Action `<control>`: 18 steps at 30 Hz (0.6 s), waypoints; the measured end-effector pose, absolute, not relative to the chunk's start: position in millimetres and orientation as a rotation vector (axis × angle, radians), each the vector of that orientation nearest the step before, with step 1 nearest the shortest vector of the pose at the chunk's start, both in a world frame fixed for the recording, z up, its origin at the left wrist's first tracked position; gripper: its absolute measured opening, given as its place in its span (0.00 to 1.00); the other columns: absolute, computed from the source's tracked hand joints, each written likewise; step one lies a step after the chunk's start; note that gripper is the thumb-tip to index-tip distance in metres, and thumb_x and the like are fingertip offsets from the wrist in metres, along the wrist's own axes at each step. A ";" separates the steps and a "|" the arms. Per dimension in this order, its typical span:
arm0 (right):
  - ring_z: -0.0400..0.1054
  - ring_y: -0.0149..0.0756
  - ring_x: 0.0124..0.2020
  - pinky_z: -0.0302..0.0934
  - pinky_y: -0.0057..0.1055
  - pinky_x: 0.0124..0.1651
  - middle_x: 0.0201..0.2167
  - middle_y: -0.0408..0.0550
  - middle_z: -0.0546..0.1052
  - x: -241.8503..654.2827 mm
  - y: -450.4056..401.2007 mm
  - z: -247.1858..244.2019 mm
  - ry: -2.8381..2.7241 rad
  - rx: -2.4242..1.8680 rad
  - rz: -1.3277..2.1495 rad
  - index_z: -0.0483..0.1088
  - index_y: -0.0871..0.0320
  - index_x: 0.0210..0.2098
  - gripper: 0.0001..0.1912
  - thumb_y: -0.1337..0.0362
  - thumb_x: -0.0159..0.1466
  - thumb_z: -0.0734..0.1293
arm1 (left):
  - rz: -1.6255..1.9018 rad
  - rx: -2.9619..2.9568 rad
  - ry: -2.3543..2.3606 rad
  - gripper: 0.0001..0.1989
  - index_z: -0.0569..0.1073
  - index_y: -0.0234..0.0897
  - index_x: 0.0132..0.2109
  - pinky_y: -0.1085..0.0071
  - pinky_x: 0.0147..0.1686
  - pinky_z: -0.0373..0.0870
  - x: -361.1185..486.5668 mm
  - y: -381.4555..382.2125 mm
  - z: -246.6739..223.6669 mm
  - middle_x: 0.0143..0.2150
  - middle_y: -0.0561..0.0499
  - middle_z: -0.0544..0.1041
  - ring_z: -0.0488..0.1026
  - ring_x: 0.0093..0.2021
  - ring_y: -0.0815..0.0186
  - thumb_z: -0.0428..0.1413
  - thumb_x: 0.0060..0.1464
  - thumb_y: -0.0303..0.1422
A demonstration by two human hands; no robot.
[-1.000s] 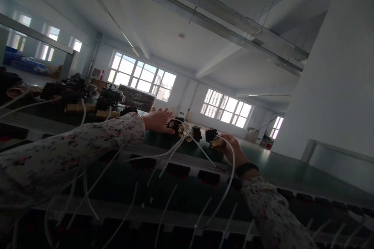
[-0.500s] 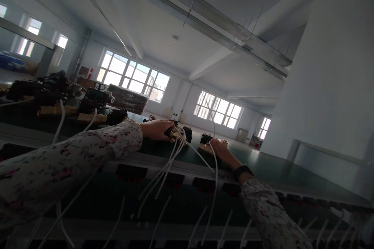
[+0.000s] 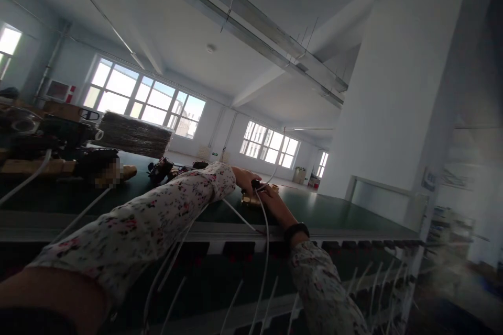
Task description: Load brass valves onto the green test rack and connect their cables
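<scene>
**Left hand now beside the right at the brass valve**

Since the earlier frame, the left hand (image 3: 242, 178) has moved over to the right and joined the right hand (image 3: 272, 200), and my view has swung to the right as well. Nearest to me, the floral left sleeve (image 3: 157, 209) crosses the lower left, while the right sleeve (image 3: 320, 277) rises from the bottom, with a black wristband (image 3: 296, 231) just above its cuff. Below the worktop (image 3: 310, 209), I see a row of black-and-red parts (image 3: 239, 250) along the edge and thin white tubes hanging lower down.

On the green worktop, close to its front edge, I have the brass valve (image 3: 248, 200) with its black cap (image 3: 256, 184) on top. The right hand holds the valve, fingers closed over it; a white tube (image 3: 265, 230) runs down in front. The left hand is at the cap, but I cannot tell whether its fingers grip, as they are small and dark in my view.

To the left, brass-and-black valve assemblies (image 3: 39, 167) lie on the worktop, one partly covered by a pixelated patch. Behind them I make out a film-wrapped stack (image 3: 131, 133). Farther off are wide windows (image 3: 145, 95), with a pale pillar (image 3: 389, 89) on the right.
</scene>
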State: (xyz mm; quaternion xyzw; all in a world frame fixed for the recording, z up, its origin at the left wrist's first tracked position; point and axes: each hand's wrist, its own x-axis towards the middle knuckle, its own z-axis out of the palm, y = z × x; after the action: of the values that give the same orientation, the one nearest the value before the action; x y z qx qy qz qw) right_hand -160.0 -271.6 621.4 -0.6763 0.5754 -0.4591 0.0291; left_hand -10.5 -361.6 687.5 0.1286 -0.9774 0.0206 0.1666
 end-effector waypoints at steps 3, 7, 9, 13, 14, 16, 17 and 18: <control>0.65 0.40 0.42 0.57 0.37 0.48 0.35 0.48 0.72 -165.1 -276.5 620.4 1.790 -2.002 -1.540 0.66 0.59 0.34 0.11 0.66 0.53 0.57 | 0.056 0.242 -2.830 0.25 0.68 0.33 0.50 0.74 0.40 0.67 -18.9 -368.9 682.5 0.44 0.48 0.74 0.71 0.41 0.65 0.58 0.41 0.27; 0.66 0.38 0.38 0.59 0.35 0.43 0.33 0.47 0.72 -170.9 -284.8 616.1 1.721 -1.897 -1.641 0.65 0.58 0.33 0.11 0.68 0.51 0.55 | 0.136 0.113 -2.817 0.26 0.69 0.34 0.48 0.69 0.46 0.64 -7.3 -366.1 686.5 0.46 0.46 0.70 0.69 0.43 0.62 0.61 0.38 0.28; 0.67 0.37 0.35 0.61 0.33 0.39 0.31 0.46 0.72 -172.6 -288.0 614.1 1.646 -1.852 -1.667 0.65 0.58 0.33 0.11 0.68 0.51 0.55 | 0.217 0.065 -2.818 0.25 0.68 0.35 0.47 0.69 0.46 0.64 -1.5 -357.5 689.7 0.47 0.46 0.68 0.68 0.44 0.61 0.61 0.38 0.29; 0.66 0.36 0.33 0.61 0.32 0.36 0.27 0.44 0.72 -171.6 -289.7 613.3 1.486 -1.792 -1.686 0.65 0.58 0.29 0.07 0.65 0.51 0.58 | 0.542 -0.105 -2.783 0.20 0.67 0.38 0.48 0.69 0.41 0.64 5.4 -334.6 692.5 0.42 0.48 0.72 0.69 0.40 0.62 0.58 0.45 0.30; 0.66 0.36 0.33 0.61 0.32 0.36 0.27 0.44 0.72 -170.3 -289.4 613.5 1.441 -1.781 -1.683 0.66 0.57 0.28 0.07 0.64 0.52 0.58 | 0.613 -0.161 -2.756 0.20 0.66 0.39 0.49 0.69 0.41 0.63 6.7 -329.8 692.5 0.41 0.48 0.73 0.69 0.40 0.62 0.57 0.47 0.30; 0.66 0.36 0.33 0.62 0.32 0.36 0.27 0.44 0.72 -167.5 -288.9 613.7 1.356 -1.750 -1.680 0.66 0.57 0.27 0.07 0.60 0.53 0.60 | 0.710 -0.254 -2.681 0.20 0.64 0.41 0.52 0.68 0.41 0.63 9.2 -323.5 692.3 0.42 0.47 0.72 0.69 0.40 0.61 0.56 0.51 0.30; 0.66 0.36 0.33 0.62 0.32 0.35 0.27 0.44 0.72 -166.5 -288.8 613.6 1.320 -1.726 -1.684 0.66 0.57 0.27 0.08 0.59 0.53 0.61 | 0.737 -0.280 -2.645 0.20 0.63 0.42 0.53 0.67 0.40 0.63 10.3 -322.2 692.1 0.44 0.46 0.72 0.68 0.42 0.61 0.54 0.53 0.30; 0.67 0.36 0.32 0.62 0.32 0.35 0.27 0.44 0.72 -166.1 -288.7 613.5 1.289 -1.699 -1.688 0.66 0.57 0.28 0.09 0.58 0.53 0.62 | 0.756 -0.298 -2.614 0.19 0.62 0.44 0.54 0.68 0.40 0.62 11.3 -322.1 692.0 0.47 0.46 0.71 0.67 0.44 0.60 0.51 0.55 0.29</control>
State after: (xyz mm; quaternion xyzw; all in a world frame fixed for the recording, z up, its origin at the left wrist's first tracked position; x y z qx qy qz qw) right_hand -166.1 -288.7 613.5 -0.6109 0.4633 -0.6069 0.2093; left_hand 11.3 -322.1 692.0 -0.1067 -0.9355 0.2706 0.2007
